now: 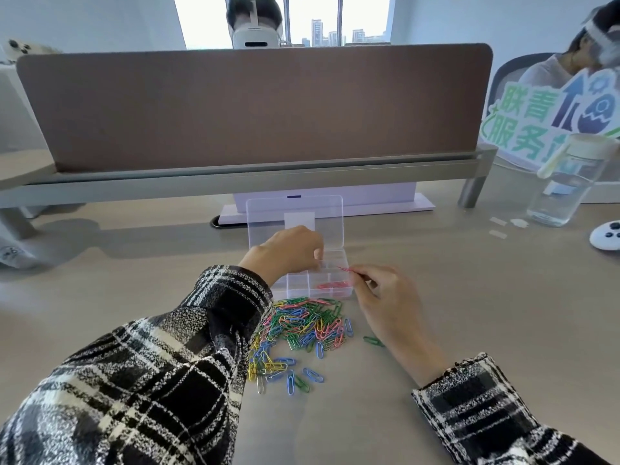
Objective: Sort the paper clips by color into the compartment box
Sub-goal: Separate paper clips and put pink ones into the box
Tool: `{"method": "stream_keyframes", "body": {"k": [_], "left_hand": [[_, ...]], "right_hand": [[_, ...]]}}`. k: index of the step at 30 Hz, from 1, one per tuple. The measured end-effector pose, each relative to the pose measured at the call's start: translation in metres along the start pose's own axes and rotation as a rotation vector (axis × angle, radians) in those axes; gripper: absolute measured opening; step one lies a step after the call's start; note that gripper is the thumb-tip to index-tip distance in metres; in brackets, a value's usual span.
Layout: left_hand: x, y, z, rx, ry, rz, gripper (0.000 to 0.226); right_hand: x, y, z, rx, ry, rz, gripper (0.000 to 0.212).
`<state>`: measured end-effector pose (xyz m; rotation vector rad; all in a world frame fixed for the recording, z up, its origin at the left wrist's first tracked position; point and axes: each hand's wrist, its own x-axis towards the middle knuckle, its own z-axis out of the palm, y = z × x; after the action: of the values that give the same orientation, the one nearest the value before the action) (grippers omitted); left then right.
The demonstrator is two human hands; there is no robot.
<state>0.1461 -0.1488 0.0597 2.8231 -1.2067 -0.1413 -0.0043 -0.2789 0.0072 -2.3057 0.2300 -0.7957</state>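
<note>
The clear compartment box sits on the desk, lid upright, between both hands. The right hand, just right of the box, pinches a red paper clip over its right edge, above a compartment holding red clips. The left hand reaches over the box with fingers curled down; I cannot tell whether it grips anything. The mixed clip pile lies nearer, between the plaid sleeves.

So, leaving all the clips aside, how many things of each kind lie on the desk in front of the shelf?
Compartment box: 1
Water bottle: 1
White controller: 1
Small white scraps: 3
Total: 6
</note>
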Motion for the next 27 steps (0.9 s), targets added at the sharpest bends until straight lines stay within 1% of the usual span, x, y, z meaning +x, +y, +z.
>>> {"method": "stream_keyframes", "body": {"k": [4,9,12,13,16,20,23,25,27], "left_hand": [[-0.002,-0.003,-0.002,-0.104,0.0,-0.006,0.007],[-0.009,-0.001,-0.005,-0.373,0.162,0.007,0.009],[-0.015,0.003,0.004,-0.38,0.14,0.046,0.003],[-0.018,0.004,0.007,-0.371,0.14,0.045,0.004],[-0.025,0.004,0.012,-0.382,0.17,0.025,0.015],[-0.058,-0.003,0.013,-0.508,0.36,-0.049,0.016],[-0.095,-0.006,0.024,-0.553,0.454,-0.105,0.019],[-0.116,-0.008,0.039,-0.54,0.484,-0.121,0.019],[-0.135,-0.013,0.054,-0.473,0.484,-0.111,0.017]], "right_hand": [[0.0,-0.005,-0.001,0.01,0.012,-0.003,0.014],[-0.001,-0.007,-0.005,-0.003,-0.002,0.0,0.014],[-0.001,-0.006,-0.007,0.004,-0.026,0.016,0.015],[-0.002,-0.006,-0.008,0.005,-0.032,0.009,0.015],[-0.002,-0.003,-0.006,-0.022,-0.036,-0.063,0.015],[0.004,0.004,0.003,-0.123,-0.088,-0.189,0.018],[0.008,0.007,0.01,-0.205,-0.164,-0.287,0.02],[0.009,0.01,0.011,-0.191,-0.135,-0.323,0.021],[0.005,0.01,0.01,-0.143,-0.062,-0.331,0.019]]}}
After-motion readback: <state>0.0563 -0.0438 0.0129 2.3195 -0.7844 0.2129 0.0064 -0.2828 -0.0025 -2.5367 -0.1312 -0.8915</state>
